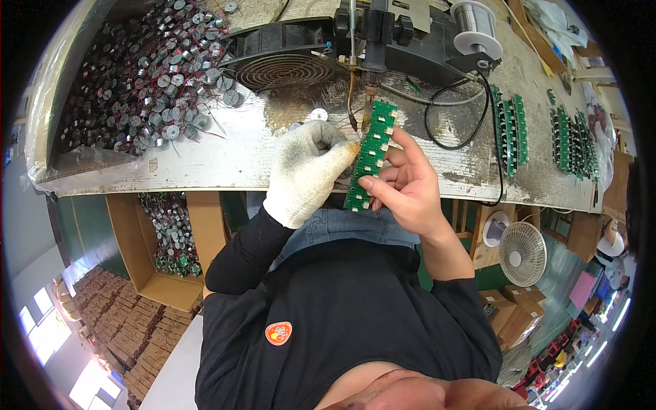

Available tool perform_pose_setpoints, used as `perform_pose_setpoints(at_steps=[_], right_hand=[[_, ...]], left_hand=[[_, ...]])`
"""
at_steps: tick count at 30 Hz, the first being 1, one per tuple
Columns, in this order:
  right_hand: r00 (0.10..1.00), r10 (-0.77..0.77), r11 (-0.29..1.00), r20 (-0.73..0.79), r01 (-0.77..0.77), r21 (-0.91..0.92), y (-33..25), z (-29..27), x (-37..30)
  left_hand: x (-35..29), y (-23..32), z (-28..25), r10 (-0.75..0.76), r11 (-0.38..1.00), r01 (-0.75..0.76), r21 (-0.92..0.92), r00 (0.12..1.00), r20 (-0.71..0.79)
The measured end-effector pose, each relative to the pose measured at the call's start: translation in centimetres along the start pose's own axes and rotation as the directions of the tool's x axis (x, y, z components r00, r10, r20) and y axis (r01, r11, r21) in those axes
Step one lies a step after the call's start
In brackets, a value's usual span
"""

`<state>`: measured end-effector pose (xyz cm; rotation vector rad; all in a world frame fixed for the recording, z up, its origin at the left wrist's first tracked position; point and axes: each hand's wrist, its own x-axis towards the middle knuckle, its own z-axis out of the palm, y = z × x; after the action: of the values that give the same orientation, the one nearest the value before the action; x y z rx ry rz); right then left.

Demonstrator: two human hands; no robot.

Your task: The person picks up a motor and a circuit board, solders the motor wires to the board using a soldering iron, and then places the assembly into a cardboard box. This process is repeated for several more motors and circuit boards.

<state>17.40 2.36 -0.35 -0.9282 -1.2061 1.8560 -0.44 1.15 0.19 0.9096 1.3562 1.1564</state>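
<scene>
My right hand (414, 190) is bare and grips a long green circuit board strip (371, 158) between thumb and fingers. Small pale connectors line the strip, which tilts with its far end by the soldering iron (372, 78). A white glove, stained at the thumb, covers my left hand (301, 171). Its thumb and fingers are pinched together at the strip's left edge; whatever lies between them is hidden. Just beyond the glove sits a small round motor (319, 115) with a pale face.
A heap of small wired motors (164, 82) fills the tray at left. A black fan (283, 65) and a solder wire spool (475, 27) stand at the back. More green board strips (511, 133) lie at right, past a black cable (429, 123). Below left is a cardboard box (171, 290).
</scene>
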Motion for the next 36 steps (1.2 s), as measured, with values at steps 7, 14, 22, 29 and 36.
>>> perform_pose_setpoints(at_steps=[7, 14, 22, 29, 36], right_hand=[[0.999, 0.035, 0.999, -0.012, -0.035, 0.004, 0.7, -0.3, -0.2], [0.999, 0.034, 0.999, 0.000, -0.034, -0.016, 0.7, -0.2, -0.1], [0.997, 0.004, 1.000, -0.077, -0.003, 0.013, 1.0, -0.5, 0.2], [0.994, -0.019, 1.000, -0.104, 0.020, 0.014, 1.0, -0.4, 0.6], [0.996, -0.051, 0.998, -0.071, 0.053, 0.028, 1.2, -0.4, 0.6]], left_hand=[[-0.3, -0.1, 0.2, -0.059, 0.998, 0.059, -0.015, 0.998, -0.016], [-0.5, 0.1, -0.2, -0.082, 0.996, 0.082, 0.032, 0.997, 0.007], [-1.9, -1.4, -3.4, 0.504, 0.682, -0.414, 0.603, 0.863, 0.022], [-0.4, -1.0, -8.9, 0.628, 0.664, -0.160, 0.730, 0.649, -0.429], [0.3, 0.9, -13.2, 0.646, 0.234, -0.080, 0.969, 0.757, -0.093]])
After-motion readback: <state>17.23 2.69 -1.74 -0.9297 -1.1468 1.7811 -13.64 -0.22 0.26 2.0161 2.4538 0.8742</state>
